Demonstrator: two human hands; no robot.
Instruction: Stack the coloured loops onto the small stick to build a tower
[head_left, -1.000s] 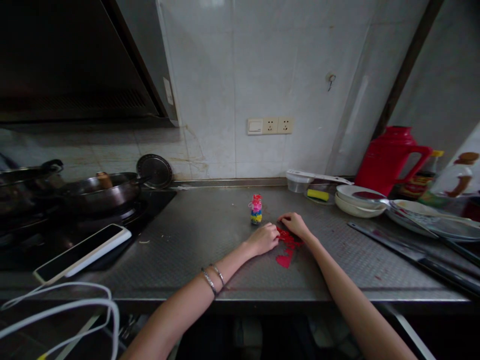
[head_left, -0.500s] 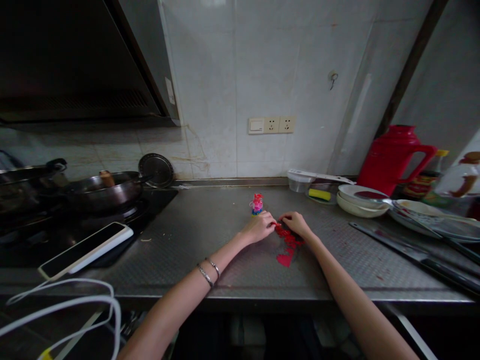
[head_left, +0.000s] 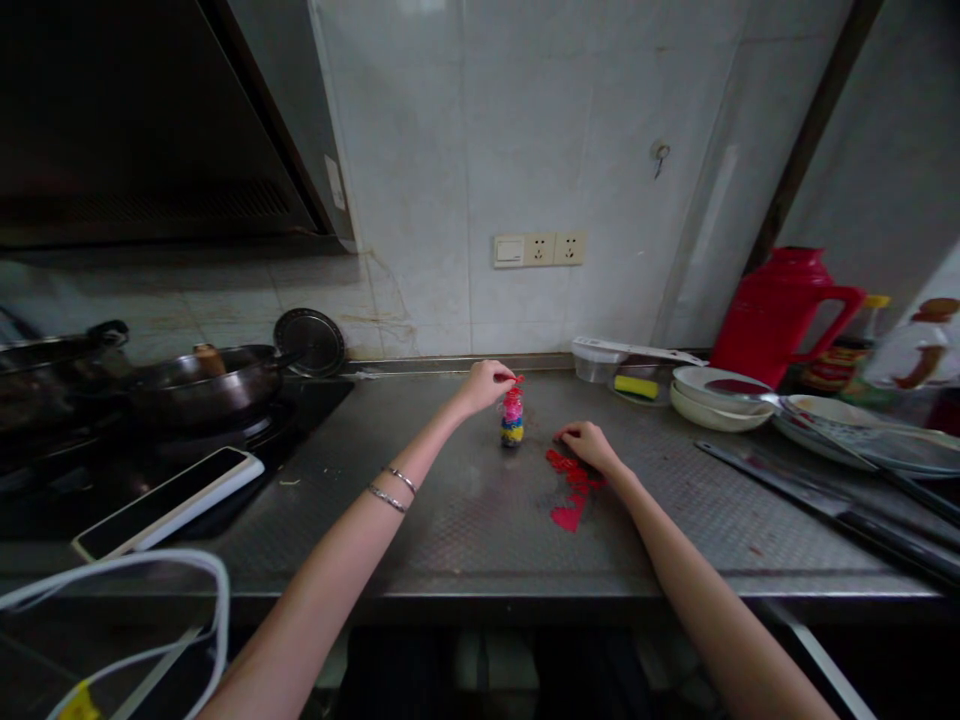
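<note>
My left hand (head_left: 484, 388), with two bracelets on its wrist, pinches a small red paper scrap (head_left: 517, 379) over the mouth of a little glass jar (head_left: 512, 420). The jar stands upright and shows bands of pink, blue and yellow filling. My right hand (head_left: 589, 444) rests on the counter beside a pile of red paper scraps (head_left: 571, 470), its fingers curled down; whether they hold anything is hidden. A larger red paper piece (head_left: 568, 514) lies at the near end of the pile.
On the left, a phone-like white device (head_left: 169, 503) lies by the stove, where a pan (head_left: 217, 385) stands. At right are stacked bowls (head_left: 716, 410), a long dark-handled knife (head_left: 795, 490) and a red thermos jug (head_left: 772, 310). A plastic tub (head_left: 596, 362) sits near the wall.
My left hand has moved from the red scraps up and left to the jar's mouth, carrying a red scrap. The jar's body is now uncovered. My right hand stays by the pile.
</note>
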